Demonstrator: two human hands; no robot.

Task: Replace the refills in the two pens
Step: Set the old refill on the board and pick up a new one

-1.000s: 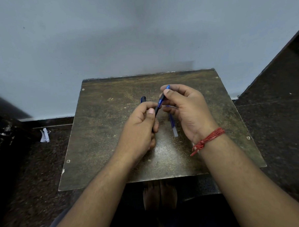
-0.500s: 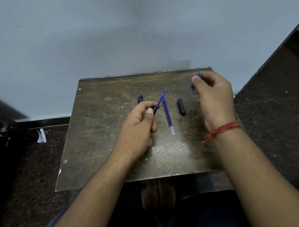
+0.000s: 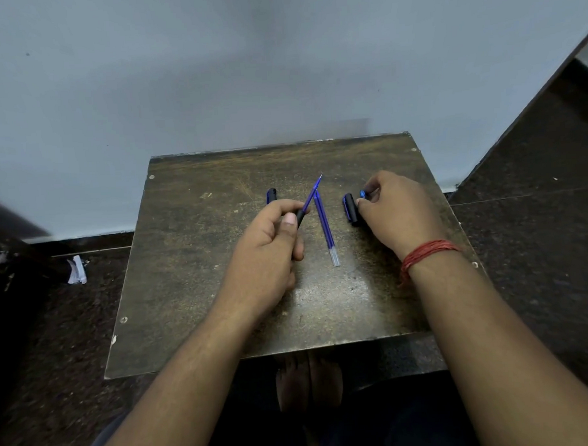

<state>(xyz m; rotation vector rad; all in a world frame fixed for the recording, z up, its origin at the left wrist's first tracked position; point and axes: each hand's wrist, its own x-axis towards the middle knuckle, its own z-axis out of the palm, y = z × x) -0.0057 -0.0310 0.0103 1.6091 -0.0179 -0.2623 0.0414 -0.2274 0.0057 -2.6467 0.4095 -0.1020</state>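
A: Start at the fingers. What did the left hand point(image 3: 270, 254) have?

B: Its fingers and thumb were curled round a dark pen barrel point(image 3: 300, 215), thumbnail up. Only a short black stretch of the barrel showed past the thumb. A thin blue refill point(image 3: 312, 195) stuck out of it, slanting up and to the right, ending in a fine point.

A: And the right hand point(image 3: 398, 215)?

B: Its fingertips were pinched on a small blue piece point(image 3: 362, 194), glossy and rounded; too little of it showed to say what part it was. The curled fingers also sat against a black pen cap point(image 3: 350, 208) lying on the table, just to the hand's left. I couldn't tell whether they gripped the cap or only touched it.

A: Anything loose between the hands?

B: A second refill point(image 3: 326, 230) lay flat on the table: a translucent blue tube, its near end clear, its far end almost meeting the held refill's tip.

A: Further out?

B: Another dark cap or pen end with a blue edge point(image 3: 271, 195) lay just beyond the left knuckles. A red thread band point(image 3: 425, 254) wound round the right wrist. Everything rested on a scuffed brown table point(image 3: 200, 260) set against a pale wall point(image 3: 245, 73), with a crumpled white scrap point(image 3: 76, 270) on the dark floor to the left.
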